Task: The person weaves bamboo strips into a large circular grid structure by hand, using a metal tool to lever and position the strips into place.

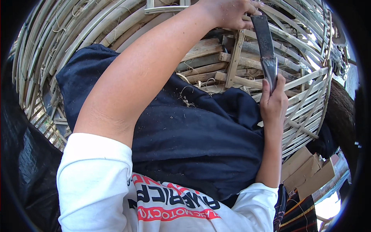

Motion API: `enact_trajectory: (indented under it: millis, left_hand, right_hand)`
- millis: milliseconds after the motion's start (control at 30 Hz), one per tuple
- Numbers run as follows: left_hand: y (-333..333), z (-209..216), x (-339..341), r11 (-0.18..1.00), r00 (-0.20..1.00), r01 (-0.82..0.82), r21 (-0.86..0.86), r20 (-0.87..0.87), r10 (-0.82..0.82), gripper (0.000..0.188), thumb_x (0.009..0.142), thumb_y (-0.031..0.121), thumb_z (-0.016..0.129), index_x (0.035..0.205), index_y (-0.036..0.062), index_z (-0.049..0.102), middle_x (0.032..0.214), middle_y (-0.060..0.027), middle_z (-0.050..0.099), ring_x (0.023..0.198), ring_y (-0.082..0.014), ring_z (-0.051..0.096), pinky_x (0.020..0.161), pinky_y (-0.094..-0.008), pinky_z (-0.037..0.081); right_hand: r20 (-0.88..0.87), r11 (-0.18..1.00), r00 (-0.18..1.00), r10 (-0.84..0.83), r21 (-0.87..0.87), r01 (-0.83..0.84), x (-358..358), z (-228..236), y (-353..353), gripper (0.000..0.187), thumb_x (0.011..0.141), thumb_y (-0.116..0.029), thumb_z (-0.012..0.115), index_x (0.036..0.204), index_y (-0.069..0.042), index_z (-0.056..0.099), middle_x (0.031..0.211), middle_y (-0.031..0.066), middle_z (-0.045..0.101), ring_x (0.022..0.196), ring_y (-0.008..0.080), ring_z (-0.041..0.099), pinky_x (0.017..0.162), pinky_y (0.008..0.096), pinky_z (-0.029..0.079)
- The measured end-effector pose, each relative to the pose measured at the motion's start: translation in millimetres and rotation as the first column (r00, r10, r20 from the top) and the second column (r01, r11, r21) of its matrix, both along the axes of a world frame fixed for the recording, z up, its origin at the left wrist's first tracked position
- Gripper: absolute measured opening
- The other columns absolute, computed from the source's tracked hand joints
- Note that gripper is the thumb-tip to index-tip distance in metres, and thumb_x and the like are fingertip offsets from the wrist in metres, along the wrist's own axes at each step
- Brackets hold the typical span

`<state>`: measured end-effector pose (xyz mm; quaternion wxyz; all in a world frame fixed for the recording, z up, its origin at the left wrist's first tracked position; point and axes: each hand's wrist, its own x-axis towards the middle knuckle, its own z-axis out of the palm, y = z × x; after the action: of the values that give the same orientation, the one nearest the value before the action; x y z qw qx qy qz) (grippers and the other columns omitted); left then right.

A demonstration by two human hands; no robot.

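The left hand (228, 11) is gripping the knife (266, 46) by its handle, fingers closed. The right hand (273, 102) is touching the blade tip, apparently pinching it, over the bamboo basket (305, 96).

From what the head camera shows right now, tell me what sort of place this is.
Probably an outdoor bamboo-craft work spot. A large woven bamboo basket frame fills the view, the left hand holds a long knife steadied by the right hand, and cardboard pieces lie in sunlight.
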<state>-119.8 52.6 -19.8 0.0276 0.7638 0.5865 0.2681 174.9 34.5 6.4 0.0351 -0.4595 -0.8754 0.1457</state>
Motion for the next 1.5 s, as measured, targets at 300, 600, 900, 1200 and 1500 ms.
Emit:
enact_trajectory:
  millis: [300,600,900,1200,1500]
  left_hand:
    - [0.4,-10.2,6.8,0.998,0.999,0.001,0.055,0.042,-0.003,0.036,0.08,0.033,0.075,0.11,0.0127,0.077,0.13,-0.0036,0.067,0.128,-0.026,0.051,0.12,-0.0563,0.021]
    - [5.5,0.4,6.1,1.0,0.998,-0.025,-0.004,-0.056,0.024,0.036,0.079,0.035,0.077,0.105,0.0105,0.077,0.125,-0.0037,0.069,0.128,-0.0266,0.051,0.12,-0.0548,0.024]
    - [1.4,-16.0,5.8,0.995,1.0,0.004,0.098,0.021,-0.006,0.036,0.079,0.034,0.077,0.109,0.0134,0.077,0.128,-0.0046,0.068,0.128,-0.0266,0.051,0.121,-0.0536,0.021]
    - [3.8,-4.4,7.7,0.998,0.998,-0.023,0.053,-0.052,0.026,0.037,0.08,0.037,0.076,0.109,0.0138,0.077,0.126,-0.0052,0.069,0.128,-0.0266,0.051,0.121,-0.0526,0.022]
    - [1.6,7.5,-5.9,1.0,0.998,-0.003,-0.016,-0.069,0.002,0.039,0.082,0.039,0.074,0.113,0.016,0.076,0.129,-0.0016,0.067,0.13,-0.0236,0.05,0.122,-0.0523,0.019]
  right_hand:
    - [-0.252,1.0,0.968,0.0,-0.017,-0.005,10.0,1.7,-15.6,0.04,0.1,-0.032,0.059,0.129,-0.007,0.047,0.087,0.0271,0.068,0.082,0.0502,0.066,0.068,0.0509,0.052]
    - [-0.114,0.995,0.991,-0.074,-0.072,0.066,-4.5,16.9,-4.6,0.034,0.101,-0.029,0.058,0.125,-0.006,0.048,0.086,0.0285,0.066,0.079,0.051,0.064,0.065,0.0529,0.05]
    - [-0.073,0.998,0.997,-0.021,-0.058,0.017,2.4,9.5,-12.0,0.039,0.101,-0.028,0.058,0.129,-0.004,0.047,0.088,0.0279,0.068,0.083,0.0492,0.067,0.069,0.049,0.053]
    - [-0.18,0.999,0.983,-0.034,-0.045,0.027,-0.1,11.8,-13.4,0.032,0.102,-0.029,0.056,0.123,-0.006,0.047,0.084,0.0282,0.066,0.077,0.0501,0.064,0.063,0.0536,0.048]
    - [0.011,0.996,0.999,-0.032,-0.078,0.033,-0.5,-3.8,5.3,0.038,0.101,-0.03,0.058,0.128,-0.006,0.047,0.084,0.0265,0.067,0.083,0.0501,0.067,0.07,0.0499,0.052]
